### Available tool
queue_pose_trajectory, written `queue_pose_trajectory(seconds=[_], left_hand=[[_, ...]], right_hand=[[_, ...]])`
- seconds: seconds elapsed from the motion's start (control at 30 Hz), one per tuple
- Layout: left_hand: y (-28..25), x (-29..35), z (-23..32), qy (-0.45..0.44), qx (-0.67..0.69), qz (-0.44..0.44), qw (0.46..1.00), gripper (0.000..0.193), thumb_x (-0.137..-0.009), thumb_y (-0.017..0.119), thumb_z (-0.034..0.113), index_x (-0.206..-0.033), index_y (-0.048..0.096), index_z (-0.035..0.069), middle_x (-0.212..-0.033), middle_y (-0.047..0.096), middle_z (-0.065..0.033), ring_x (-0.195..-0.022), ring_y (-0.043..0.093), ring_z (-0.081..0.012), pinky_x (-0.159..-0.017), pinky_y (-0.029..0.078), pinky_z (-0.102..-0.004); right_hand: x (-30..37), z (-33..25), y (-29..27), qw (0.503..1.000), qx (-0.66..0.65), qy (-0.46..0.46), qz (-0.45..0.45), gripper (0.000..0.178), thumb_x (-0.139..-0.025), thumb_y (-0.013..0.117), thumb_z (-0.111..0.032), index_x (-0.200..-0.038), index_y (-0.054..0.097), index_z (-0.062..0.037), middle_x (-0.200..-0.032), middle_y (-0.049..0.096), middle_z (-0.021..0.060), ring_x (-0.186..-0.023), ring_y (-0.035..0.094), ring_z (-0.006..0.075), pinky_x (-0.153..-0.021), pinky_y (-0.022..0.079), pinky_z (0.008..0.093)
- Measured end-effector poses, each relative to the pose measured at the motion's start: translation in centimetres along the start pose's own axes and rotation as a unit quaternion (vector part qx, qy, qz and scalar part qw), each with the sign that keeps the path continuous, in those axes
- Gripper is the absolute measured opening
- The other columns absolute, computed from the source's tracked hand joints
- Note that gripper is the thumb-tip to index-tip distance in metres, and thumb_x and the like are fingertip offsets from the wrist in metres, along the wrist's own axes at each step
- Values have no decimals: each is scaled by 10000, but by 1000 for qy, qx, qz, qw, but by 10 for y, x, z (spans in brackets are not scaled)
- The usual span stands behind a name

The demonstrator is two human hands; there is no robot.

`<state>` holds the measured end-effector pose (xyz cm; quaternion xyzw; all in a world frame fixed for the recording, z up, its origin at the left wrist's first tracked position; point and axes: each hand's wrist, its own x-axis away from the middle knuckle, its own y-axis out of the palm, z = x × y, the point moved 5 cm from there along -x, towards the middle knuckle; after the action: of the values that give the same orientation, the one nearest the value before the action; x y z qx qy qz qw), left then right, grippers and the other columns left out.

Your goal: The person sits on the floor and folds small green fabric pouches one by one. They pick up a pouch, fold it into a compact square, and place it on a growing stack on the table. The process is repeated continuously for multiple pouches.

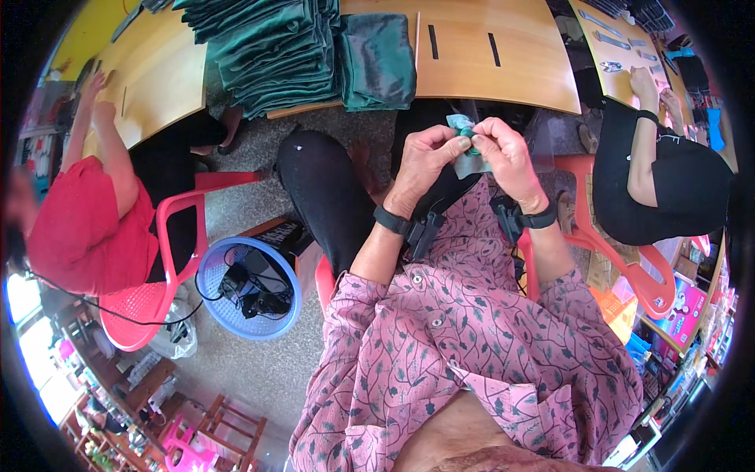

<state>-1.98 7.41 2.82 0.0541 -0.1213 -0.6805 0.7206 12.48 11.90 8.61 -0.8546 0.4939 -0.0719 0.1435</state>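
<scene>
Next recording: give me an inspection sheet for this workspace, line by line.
Surface: wooden table, curved edge, two dark slots in its top.
Job's things: small teal cloth piece pinched between left hand and right hand, held above the lap.
Clutter: stack of folded green cloth on the table; small metal parts on the far right table.
Grippers: both hands shut on the cloth piece; black wristbands on both wrists.
Cables: black cable across the red chair; black items in the blue basket on the floor.
Surroundings: person in red on the left, person in black on the right, both seated at tables.
</scene>
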Motion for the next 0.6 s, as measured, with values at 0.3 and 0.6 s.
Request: queue_pose_trajectory(seconds=[0.3, 0.6], left_hand=[[-3, 0, 7, 66, -98, 80, 990, 125, -845, 695, 102, -778, 654, 5, -665, 595, -13, -588, 550, -105, -539, 443, -273], [-4, 4, 24, 225, -317, 161, 907, 190, -732, 641, -12, -909, 662, 54, -849, 629, -107, -748, 625, -272, -652, 509, -383]], right_hand=[[6, 18, -8, 983, -159, 87, -4, 63, -975, 586, -103, -982, 606, -43, -774, 510, -71, -679, 438, 18, -592, 376, 194], [12, -3, 5, 982, -132, 63, -121, 93, -987, 582, -127, -933, 579, -51, -765, 479, -78, -667, 421, 14, -584, 360, 187]])
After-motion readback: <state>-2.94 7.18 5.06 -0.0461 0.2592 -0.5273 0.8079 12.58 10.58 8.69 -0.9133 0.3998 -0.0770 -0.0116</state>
